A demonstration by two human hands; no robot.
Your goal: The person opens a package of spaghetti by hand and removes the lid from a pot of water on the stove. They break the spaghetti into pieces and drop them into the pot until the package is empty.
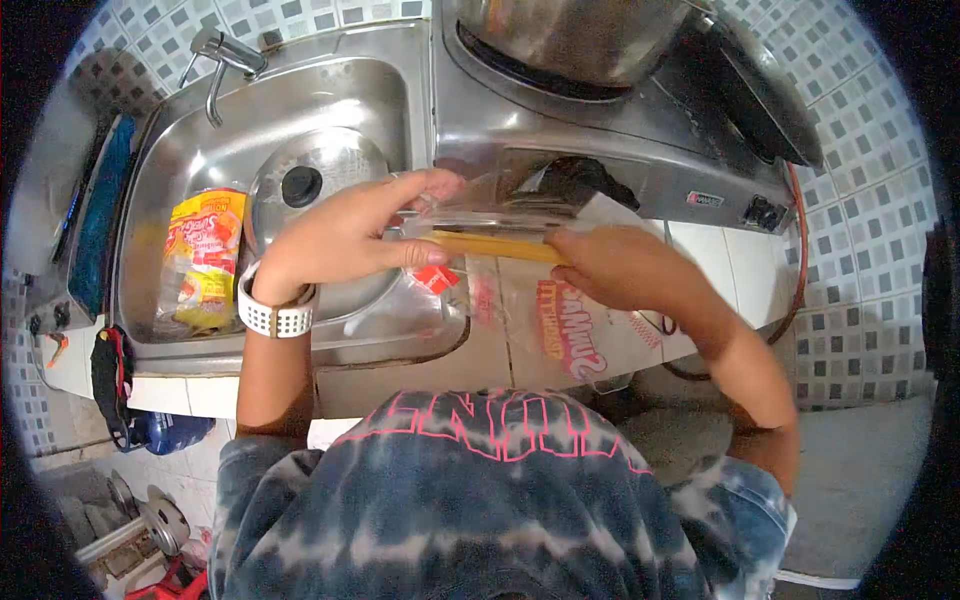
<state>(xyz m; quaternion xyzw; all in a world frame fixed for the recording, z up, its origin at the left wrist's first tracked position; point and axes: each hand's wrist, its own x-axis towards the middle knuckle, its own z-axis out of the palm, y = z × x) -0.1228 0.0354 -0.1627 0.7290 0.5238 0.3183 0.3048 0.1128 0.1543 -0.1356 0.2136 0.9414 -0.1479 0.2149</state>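
Between my hands lies a yellow bundle of thin sticks (500,247), which looks like dry spaghetti, level above the counter edge. My left hand (365,225), with a white watch strap on its wrist, is closed on the bundle's left end and the clear plastic by it. The right end is in the closed fingers of my right hand (610,268). A clear printed plastic bag (570,335) hangs below the bundle, and a small red piece of packaging (434,278) shows under my left fingers.
A yellow and red food packet (207,250) lies in the steel sink (385,85) under a faucet (225,60). At the back right, a large pot (575,40) stands on the stove (480,125). A dark pan or lid (750,85) leans beside it, near an orange hose (800,240).
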